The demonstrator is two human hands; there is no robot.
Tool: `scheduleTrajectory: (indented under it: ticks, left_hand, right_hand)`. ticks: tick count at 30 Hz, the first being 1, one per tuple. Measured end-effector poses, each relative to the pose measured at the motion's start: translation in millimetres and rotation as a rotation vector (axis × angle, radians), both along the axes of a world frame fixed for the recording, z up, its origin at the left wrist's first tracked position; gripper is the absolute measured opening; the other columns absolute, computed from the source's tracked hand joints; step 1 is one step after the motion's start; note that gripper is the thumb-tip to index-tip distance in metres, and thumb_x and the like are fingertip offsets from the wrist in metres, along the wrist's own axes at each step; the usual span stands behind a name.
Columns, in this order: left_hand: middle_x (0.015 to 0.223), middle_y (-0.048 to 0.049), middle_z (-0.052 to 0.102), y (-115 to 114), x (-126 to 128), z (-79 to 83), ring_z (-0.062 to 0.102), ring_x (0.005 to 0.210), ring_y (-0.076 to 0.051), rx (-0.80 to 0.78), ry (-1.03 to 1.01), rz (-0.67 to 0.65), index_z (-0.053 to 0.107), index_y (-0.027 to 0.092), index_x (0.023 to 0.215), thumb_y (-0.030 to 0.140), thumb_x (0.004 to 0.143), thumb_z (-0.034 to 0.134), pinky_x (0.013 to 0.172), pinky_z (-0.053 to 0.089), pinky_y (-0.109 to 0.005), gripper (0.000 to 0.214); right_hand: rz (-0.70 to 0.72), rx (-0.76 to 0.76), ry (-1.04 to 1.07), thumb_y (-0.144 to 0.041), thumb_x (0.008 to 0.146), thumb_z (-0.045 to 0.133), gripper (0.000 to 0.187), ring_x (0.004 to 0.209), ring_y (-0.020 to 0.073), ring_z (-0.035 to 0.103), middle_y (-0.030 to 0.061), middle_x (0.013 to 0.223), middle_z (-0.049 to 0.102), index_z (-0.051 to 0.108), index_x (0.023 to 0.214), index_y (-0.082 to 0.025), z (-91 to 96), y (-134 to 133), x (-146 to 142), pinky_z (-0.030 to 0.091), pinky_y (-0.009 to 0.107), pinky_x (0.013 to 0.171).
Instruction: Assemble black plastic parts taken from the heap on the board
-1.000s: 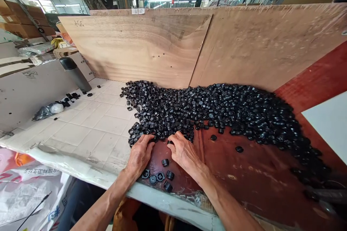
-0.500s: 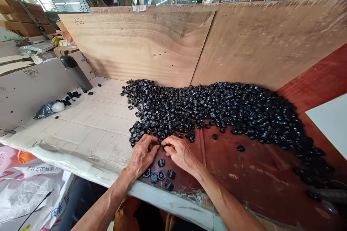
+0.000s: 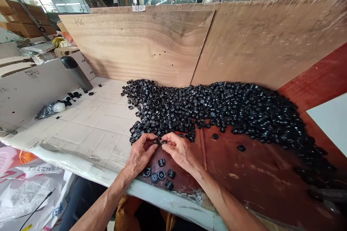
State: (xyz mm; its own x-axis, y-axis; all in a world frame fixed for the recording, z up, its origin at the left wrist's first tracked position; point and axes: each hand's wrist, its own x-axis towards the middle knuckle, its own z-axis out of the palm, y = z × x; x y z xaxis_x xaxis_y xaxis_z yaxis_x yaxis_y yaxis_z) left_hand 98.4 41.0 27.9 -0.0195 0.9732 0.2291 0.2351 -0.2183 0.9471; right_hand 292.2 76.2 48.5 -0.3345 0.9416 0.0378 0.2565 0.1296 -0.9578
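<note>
Between thumb and fingers, my left hand (image 3: 140, 153) pinches a small black plastic cap (image 3: 155, 141). My right hand (image 3: 177, 150) pinches a second small round black part (image 3: 163, 142); the two parts are close together, and I cannot tell whether they touch. Just below my hands lie several loose black caps (image 3: 161, 175), some face up with round patterned tops and some on their sides. Directly beyond my fingertips rises the near edge of a large pile of similar black parts (image 3: 173, 108).
The pile runs along a wooden board (image 3: 141, 47) and curves down the right of the reddish-brown sheet (image 3: 230, 173). On the pale tiled surface (image 3: 89, 130) stand a grey flask (image 3: 76, 74) and a plastic bag (image 3: 47, 110). The worn table edge (image 3: 151, 195) is nearest me.
Both hands have lifted slightly and their fingers have opened out a little, so the black parts in them now show. The loose caps below and the pile look the same.
</note>
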Motion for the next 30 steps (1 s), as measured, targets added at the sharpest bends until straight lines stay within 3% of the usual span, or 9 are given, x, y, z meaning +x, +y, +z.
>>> scheduleTrajectory:
  ticks: [4, 13, 18, 24, 30]
  left_hand:
    - [0.110, -0.0061, 0.076, -1, 0, 14.1, 0.073, 0.098, -0.020, -0.082, -0.272, -0.088, 0.067, 0.021, 0.106, 0.032, 0.090, 0.076, 0.088, 0.061, -0.034, 0.022]
    - [0.113, -0.0065, 0.072, -3, 0, 20.8, 0.071, 0.095, -0.019, -0.078, -0.275, -0.112, 0.075, 0.021, 0.106, 0.032, 0.086, 0.080, 0.085, 0.061, -0.032, 0.022]
    - [0.109, -0.0060, 0.071, -5, 0, 26.6, 0.071, 0.103, -0.021, -0.032, -0.313, -0.127, 0.074, 0.021, 0.102, 0.028, 0.088, 0.079, 0.092, 0.060, -0.035, 0.016]
    - [0.102, -0.0040, 0.070, -5, 1, 24.6, 0.072, 0.097, -0.020, 0.042, -0.390, -0.086, 0.070, 0.020, 0.095, 0.024, 0.083, 0.084, 0.089, 0.061, -0.033, 0.019]
    - [0.100, -0.0045, 0.069, -4, 3, 21.6, 0.069, 0.098, -0.018, 0.154, -0.200, -0.072, 0.067, 0.019, 0.078, 0.017, 0.086, 0.079, 0.089, 0.056, -0.030, 0.014]
  right_hand:
    - [-0.036, 0.069, 0.181, -0.028, 0.083, 0.068, 0.018, 0.083, 0.0186, 0.070, 0.0044, 0.099, 0.075, 0.074, 0.098, -0.021, 4.4, 1, 1, 0.057, 0.028, 0.074]
    - [-0.036, 0.230, 0.116, -0.024, 0.084, 0.068, 0.012, 0.076, 0.0177, 0.067, 0.0032, 0.091, 0.074, 0.074, 0.094, -0.022, 13.9, -4, 0, 0.054, 0.027, 0.070]
    - [-0.098, 0.167, 0.153, -0.027, 0.082, 0.070, 0.014, 0.074, 0.0171, 0.067, 0.0022, 0.087, 0.072, 0.072, 0.094, -0.021, 11.9, -3, 1, 0.054, 0.027, 0.069]
    - [0.003, -0.129, 0.198, -0.030, 0.077, 0.074, 0.019, 0.065, 0.0160, 0.066, -0.0013, 0.072, 0.070, 0.067, 0.091, -0.020, 10.3, -7, -2, 0.051, 0.025, 0.060]
    - [-0.009, -0.058, 0.248, -0.031, 0.078, 0.074, 0.018, 0.072, 0.0178, 0.070, 0.0012, 0.081, 0.074, 0.069, 0.092, -0.020, 15.0, -8, -4, 0.055, 0.026, 0.065]
